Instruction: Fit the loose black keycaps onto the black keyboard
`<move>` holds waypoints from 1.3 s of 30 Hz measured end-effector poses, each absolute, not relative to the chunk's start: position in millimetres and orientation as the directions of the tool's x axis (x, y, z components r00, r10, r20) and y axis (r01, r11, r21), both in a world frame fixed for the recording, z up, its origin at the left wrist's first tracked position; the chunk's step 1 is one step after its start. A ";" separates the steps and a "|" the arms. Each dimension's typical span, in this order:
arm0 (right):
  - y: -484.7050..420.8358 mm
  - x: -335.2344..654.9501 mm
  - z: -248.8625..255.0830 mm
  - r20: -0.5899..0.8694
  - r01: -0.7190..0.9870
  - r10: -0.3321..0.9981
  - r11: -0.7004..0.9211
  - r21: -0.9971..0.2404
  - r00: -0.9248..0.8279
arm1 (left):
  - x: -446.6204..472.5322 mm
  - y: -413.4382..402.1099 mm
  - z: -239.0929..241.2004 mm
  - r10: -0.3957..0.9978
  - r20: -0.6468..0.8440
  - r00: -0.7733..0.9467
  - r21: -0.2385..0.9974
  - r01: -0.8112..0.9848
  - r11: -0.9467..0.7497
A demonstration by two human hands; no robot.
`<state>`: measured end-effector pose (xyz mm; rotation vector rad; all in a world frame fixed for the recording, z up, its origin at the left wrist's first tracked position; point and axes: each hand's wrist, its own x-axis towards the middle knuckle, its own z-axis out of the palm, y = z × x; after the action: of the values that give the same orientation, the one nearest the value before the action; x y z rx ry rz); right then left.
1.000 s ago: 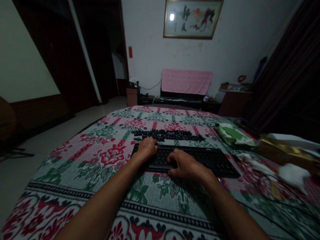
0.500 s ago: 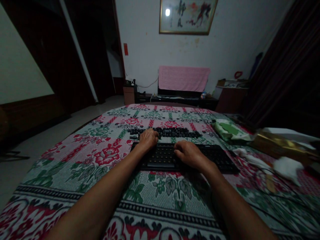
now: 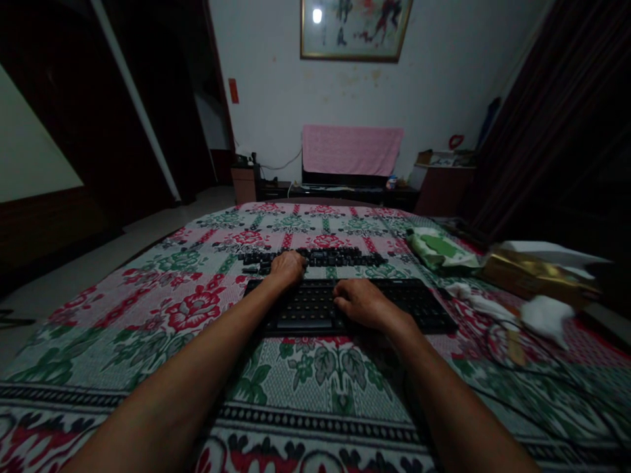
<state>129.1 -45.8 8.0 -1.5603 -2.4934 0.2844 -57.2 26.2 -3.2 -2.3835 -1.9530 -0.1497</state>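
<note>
A black keyboard (image 3: 419,309) lies on a floral cloth (image 3: 197,309). Just beyond it runs a row of loose black keycaps (image 3: 345,256). My left hand (image 3: 287,267) reaches over the keyboard's far left edge to that row. Its fingers are curled down among the keycaps, and what they pinch is hidden. My right hand (image 3: 362,303) rests on the middle of the keyboard with its fingers loosely bent on the keys, holding nothing.
A green-and-white packet (image 3: 438,249), a gold wrapper (image 3: 532,279) and white wads (image 3: 542,315) lie on the cloth to the right. A thin cable (image 3: 497,328) trails there. Behind stand a low cabinet with a pink cloth (image 3: 351,150) and a framed picture (image 3: 355,26).
My left hand has moved from the keyboard's upper left keys out to the loose keycap row. My right hand has shifted from the keyboard's near edge onto its middle keys.
</note>
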 end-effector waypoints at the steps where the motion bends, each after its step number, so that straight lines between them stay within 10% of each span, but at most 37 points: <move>1: -45.9 128.7 8.2 0.054 0.867 0.902 0.427 -0.257 -0.428 | -57.0 26.5 -3.0 0.976 0.102 0.190 0.020 0.981 -0.193; 7: -46.9 127.9 9.9 0.069 0.869 0.907 0.419 -0.264 -0.416 | -56.0 22.7 -3.5 0.957 0.205 0.203 0.123 0.965 -0.231; 13: -43.8 121.3 6.1 0.355 0.759 0.876 0.467 -0.455 -0.326 | -48.6 -5.0 -0.9 0.984 0.120 0.134 0.837 0.519 -0.172; 16: -43.8 113.3 6.2 0.343 0.589 0.901 0.434 -0.682 -0.267 | -47.0 -23.5 2.3 0.987 0.013 0.161 0.980 0.192 -0.044; 26: -49.3 96.3 9.8 0.121 0.154 0.986 0.138 -0.978 -0.118 | -49.8 -44.1 4.2 0.990 -0.056 0.133 0.998 -0.027 0.060; 39: -50.7 102.2 10.0 0.065 0.333 0.976 0.133 -0.933 -0.209 | -51.8 -47.6 14.2 0.975 0.037 0.221 0.950 0.294 -0.103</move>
<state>102.2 -50.7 10.0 -1.2851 -1.6642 1.0862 -51.8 -47.6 14.2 -2.9141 -2.2648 -1.7260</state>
